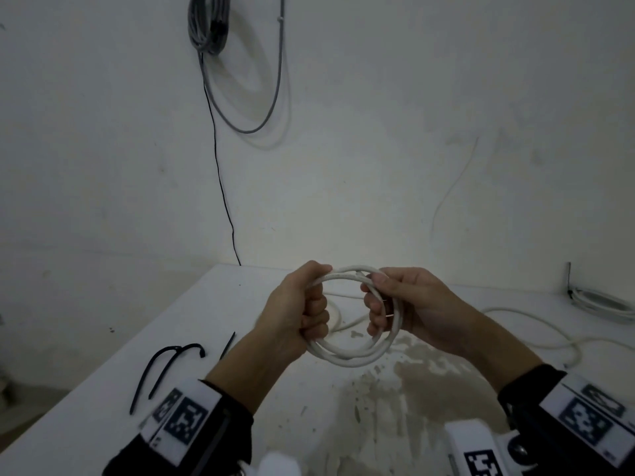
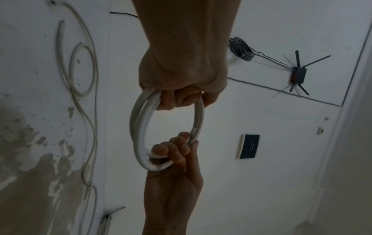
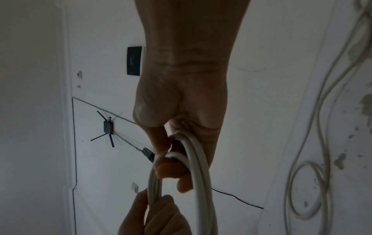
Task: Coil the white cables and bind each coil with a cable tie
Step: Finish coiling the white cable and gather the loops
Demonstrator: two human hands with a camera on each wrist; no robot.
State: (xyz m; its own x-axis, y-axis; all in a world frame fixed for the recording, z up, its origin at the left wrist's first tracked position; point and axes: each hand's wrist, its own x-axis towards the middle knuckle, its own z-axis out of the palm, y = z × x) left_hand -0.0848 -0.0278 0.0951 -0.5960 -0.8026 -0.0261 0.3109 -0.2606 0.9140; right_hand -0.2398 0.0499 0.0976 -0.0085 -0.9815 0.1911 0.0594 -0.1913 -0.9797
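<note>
A white cable coil (image 1: 354,355) of a few loops is held in the air above the white table (image 1: 113,389). My left hand (image 1: 302,310) grips its left side in a fist. My right hand (image 1: 388,304) grips its right side, fingers curled through the loops. The left wrist view shows the coil (image 2: 138,127) spanning from my left hand (image 2: 181,95) to my right hand (image 2: 173,152). In the right wrist view the coil (image 3: 199,174) runs from my right hand (image 3: 173,159) down to my left hand (image 3: 157,213). Black cable ties (image 1: 165,365) lie on the table at the left.
Another loose white cable (image 1: 536,324) snakes across the table on the right, and a white coil (image 1: 604,304) lies at the far right by the wall. A grey cable bundle (image 1: 208,22) hangs on the wall. Brown worn patches (image 1: 429,376) mark the tabletop.
</note>
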